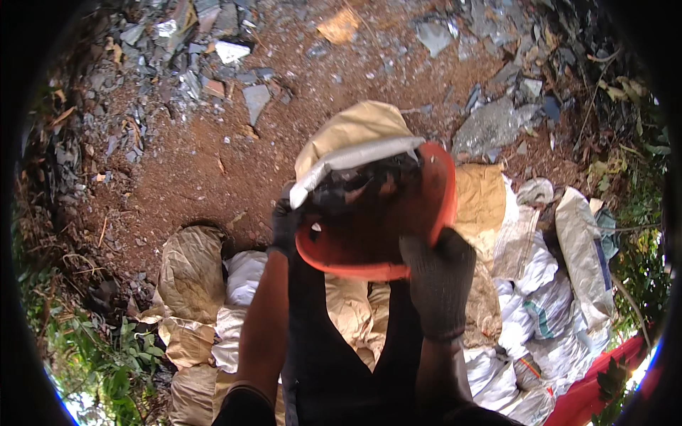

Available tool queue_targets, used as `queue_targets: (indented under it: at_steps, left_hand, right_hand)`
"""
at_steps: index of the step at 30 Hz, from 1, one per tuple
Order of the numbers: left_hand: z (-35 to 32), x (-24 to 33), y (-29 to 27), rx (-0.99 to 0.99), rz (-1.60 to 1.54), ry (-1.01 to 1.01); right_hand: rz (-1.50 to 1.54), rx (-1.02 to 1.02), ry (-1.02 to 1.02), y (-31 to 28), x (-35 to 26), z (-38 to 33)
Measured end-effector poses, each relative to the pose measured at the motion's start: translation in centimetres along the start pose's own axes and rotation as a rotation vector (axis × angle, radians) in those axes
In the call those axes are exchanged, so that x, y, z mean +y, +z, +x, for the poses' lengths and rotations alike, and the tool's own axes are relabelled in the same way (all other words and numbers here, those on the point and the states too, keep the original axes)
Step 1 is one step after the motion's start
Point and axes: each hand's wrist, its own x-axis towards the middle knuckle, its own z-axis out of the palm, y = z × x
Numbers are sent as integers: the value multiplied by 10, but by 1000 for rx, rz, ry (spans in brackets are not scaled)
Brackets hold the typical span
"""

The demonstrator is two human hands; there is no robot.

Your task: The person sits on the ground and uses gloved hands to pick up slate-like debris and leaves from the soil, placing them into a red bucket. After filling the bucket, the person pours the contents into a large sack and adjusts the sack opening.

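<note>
Red basin [398,234] up in both gloved hands, tipped away from the person over the open mouth of a tan sack [353,128], with dark rubble [362,183] sliding at its far rim. Left hand [284,226] is clamped on the basin's left edge, right hand [439,280] is wrapped around the near rim from below, both gripping hard. The sack's pale lining is folded back right against the basin's lip, so the two are touching. By the look of it, this is the pouring step, the load partly on its way into the sack; some dark pieces sit in the basin yet. Next move, as I judge it, wants a steeper tilt while the rim stays pressed to the sack's mouth, or the stuff spills onto the ground [234,156]. Below the arms lie filled sacks [192,273], brown and white, stacked close together along the near side, more white ones [547,298] heaped to the right. Beyond the sack, red earth strewn with grey stone shards [490,126]. Green leaves [106,355] crowd the lower left edge.
</note>
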Motion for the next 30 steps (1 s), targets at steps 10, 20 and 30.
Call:
queue_targets:
  at_steps: [10,20,30]
  left_hand:
    - [32,-151,-30,-51,-582,-12]
    - [1,-155,8,-138,-494,72]
    - [-22,-143,5,-17,-325,-51]
  right_hand:
    - [-114,52,125,-79,-41,-51]
    - [-88,340,-98,-205,-77,-63]
    - [-180,-130,-892,-2,-74,203]
